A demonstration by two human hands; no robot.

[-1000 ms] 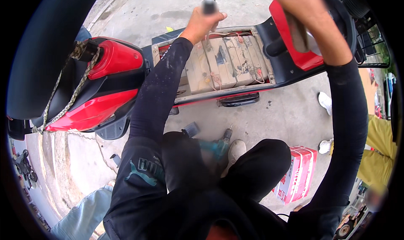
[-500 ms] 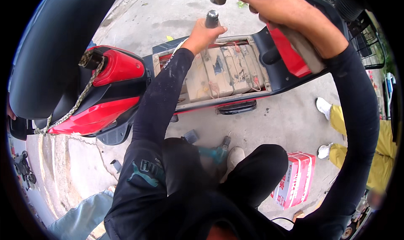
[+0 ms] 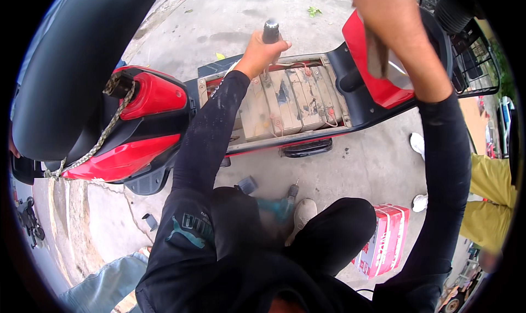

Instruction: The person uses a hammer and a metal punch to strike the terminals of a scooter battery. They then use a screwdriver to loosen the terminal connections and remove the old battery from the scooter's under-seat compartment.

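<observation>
My left hand (image 3: 257,52) grips a dark cylindrical tool (image 3: 271,32) with a metal top, held upright above the exposed battery bay. Dusty batteries (image 3: 293,102) with red terminals and wires lie in the scooter's footboard. My right hand (image 3: 386,11) is raised at the upper right, blurred and partly cut off, closed on a hammer's long handle (image 3: 377,58); its head is out of view. The red and black scooter (image 3: 148,154) spans the view, a braided rope (image 3: 112,121) hanging beside its seat.
A teal drill (image 3: 276,206) and a small grey piece (image 3: 246,185) lie by my feet. A red and white box (image 3: 383,239) is at the lower right. A person in yellow trousers (image 3: 485,173) stands at the right; another's light-blue trouser leg (image 3: 101,285) shows at lower left.
The hammer came down near the top of the held tool half a second ago and is now raised out of view again. My left hand keeps its grip.
</observation>
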